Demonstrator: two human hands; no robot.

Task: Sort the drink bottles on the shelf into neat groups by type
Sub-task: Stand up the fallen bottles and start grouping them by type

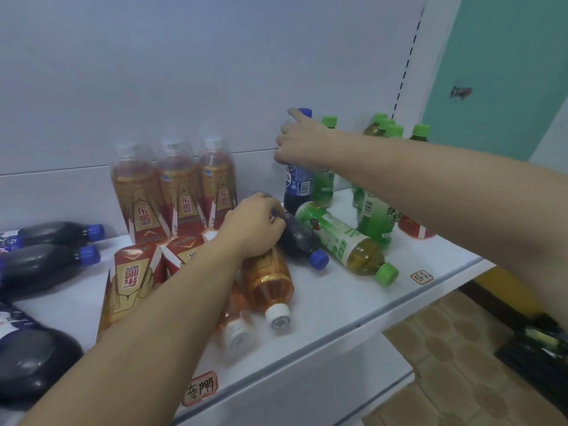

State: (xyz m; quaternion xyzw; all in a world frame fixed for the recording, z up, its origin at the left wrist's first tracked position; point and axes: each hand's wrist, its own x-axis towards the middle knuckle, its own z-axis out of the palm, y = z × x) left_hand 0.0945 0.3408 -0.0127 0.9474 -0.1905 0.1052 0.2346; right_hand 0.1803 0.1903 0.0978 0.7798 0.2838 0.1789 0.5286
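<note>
Drink bottles of three types occupy the white shelf [338, 305]. Nearest the camera, at the lower left of the frame, dark cola bottles [37, 358] with blue caps lie on their sides, and two more [46, 262] lie further back along the left edge. A handwritten red-bordered label [200, 387] is fixed to the shelf's front lip at lower centre; a second label [421, 277] sits on the lip toward the right.

At frame centre, amber energy-drink bottles [267, 281] with white caps lie on their sides, caps toward the camera, partly hidden under the left forearm. The left hand [255, 226] is closed over the body of a lying cola bottle [299, 238], whose blue cap points to the lower right. Just beside it on the right, touching or nearly so, lies a green tea bottle [347, 241] with a green cap, also pointing lower right.

Behind these, three amber energy-drink bottles [175, 189] stand upright in a row against the back panel, left of centre.

Farthest back, at upper centre right, the right hand [299, 139] grips the neck and shoulder of an upright cola bottle [296, 179], with the index finger extended beside its blue cap. Upright green tea bottles [384, 130] stand to the right of it, partly hidden behind the right forearm. A red-labelled bottle base [412, 229] shows below that forearm.
</note>
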